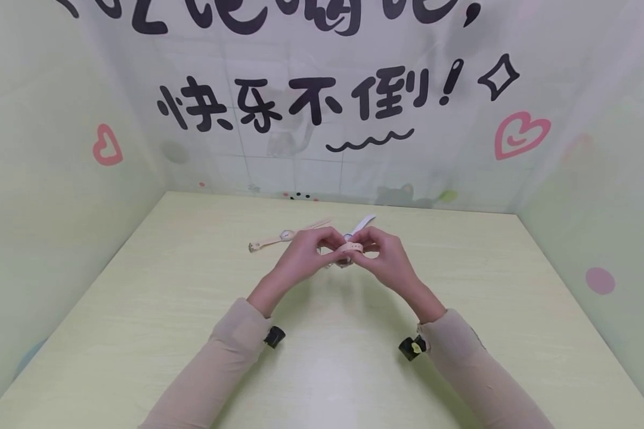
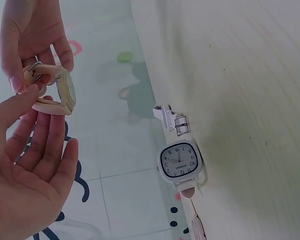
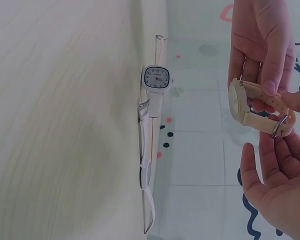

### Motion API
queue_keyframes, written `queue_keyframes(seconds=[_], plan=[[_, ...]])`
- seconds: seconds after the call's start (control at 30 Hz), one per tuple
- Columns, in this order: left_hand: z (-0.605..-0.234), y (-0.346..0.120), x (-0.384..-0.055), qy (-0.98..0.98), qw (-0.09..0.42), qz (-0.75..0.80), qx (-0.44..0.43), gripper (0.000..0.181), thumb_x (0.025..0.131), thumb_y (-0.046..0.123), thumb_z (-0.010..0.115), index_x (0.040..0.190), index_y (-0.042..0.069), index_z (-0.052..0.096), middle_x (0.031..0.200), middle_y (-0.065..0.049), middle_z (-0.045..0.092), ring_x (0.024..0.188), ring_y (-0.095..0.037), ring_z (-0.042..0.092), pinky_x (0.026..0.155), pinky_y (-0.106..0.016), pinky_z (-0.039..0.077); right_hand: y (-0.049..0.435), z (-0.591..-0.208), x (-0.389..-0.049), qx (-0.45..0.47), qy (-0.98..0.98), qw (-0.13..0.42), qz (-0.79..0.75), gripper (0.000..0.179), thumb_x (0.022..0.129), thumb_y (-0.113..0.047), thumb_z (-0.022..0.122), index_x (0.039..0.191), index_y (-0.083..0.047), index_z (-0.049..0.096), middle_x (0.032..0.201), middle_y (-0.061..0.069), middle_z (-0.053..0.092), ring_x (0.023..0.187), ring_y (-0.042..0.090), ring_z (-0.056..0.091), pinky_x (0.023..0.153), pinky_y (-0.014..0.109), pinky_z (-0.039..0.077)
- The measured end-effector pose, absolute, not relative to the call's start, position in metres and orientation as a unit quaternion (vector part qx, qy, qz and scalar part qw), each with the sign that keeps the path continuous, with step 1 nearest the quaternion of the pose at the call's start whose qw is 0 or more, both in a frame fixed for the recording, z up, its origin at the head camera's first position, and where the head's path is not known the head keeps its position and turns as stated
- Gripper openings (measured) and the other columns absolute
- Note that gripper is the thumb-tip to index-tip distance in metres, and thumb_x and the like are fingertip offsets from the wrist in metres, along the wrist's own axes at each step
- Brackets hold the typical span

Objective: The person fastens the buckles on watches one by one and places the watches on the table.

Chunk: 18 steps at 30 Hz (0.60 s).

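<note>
Both hands meet over the far middle of the table, holding one pale peach wristwatch (image 1: 350,246) whose strap is bent round into a loop. The left hand (image 1: 300,253) pinches the strap with thumb and fingers, and the right hand (image 1: 389,257) pinches it from the other side. In the right wrist view, the metal buckle (image 3: 279,126) sits on the strap by the right hand's fingertips. The watch case (image 2: 66,92) stands side-on in the left wrist view. Whether the strap end is through the buckle is hard to tell.
Behind the hands lie a watch with a pink strap (image 1: 287,235) on the left and a white-strapped watch (image 1: 364,223) on the right. The pale table (image 1: 322,357) meets a printed wall sheet (image 1: 300,167) at the back. Small black devices (image 1: 275,337) are worn at both wrists.
</note>
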<state>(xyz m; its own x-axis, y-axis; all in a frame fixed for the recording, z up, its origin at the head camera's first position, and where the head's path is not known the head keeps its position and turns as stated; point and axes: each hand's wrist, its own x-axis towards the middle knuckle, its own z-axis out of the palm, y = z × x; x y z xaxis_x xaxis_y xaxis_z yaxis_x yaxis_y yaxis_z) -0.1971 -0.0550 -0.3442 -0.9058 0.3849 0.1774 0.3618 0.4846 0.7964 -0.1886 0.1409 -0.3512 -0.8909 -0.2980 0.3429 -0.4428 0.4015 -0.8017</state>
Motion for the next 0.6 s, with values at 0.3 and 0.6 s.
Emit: queue_keyframes(seconds=[0.3,0.6], plan=[[-0.3459,-0.0581,-0.1974,0.853,0.033,0.473,0.219,0.014,0.091,0.023,0.074,0.100,0.014,0.072,0.094,0.001,0.075,0.089,-0.010,0.070,0.081,-0.027,0.059,0.1408,-0.3517,-0.1883,0.224,-0.833,0.071,0.501,0.022,0.088,-0.012,0.076,0.103,0.000,0.068,0.099,0.016,0.073,0.090,0.023,0.069,0.086,0.040,0.061],[-0.3430,-0.0592,-0.1981,0.853,0.033,0.487,0.188,0.016,0.091,0.022,0.075,0.103,0.012,0.073,0.102,-0.004,0.075,0.092,-0.016,0.072,0.083,-0.029,0.060,0.1399,-0.3509,-0.1894,0.218,-0.824,0.076,0.518,0.021,0.090,-0.012,0.074,0.106,-0.002,0.066,0.101,0.015,0.073,0.091,0.024,0.070,0.087,0.042,0.060]])
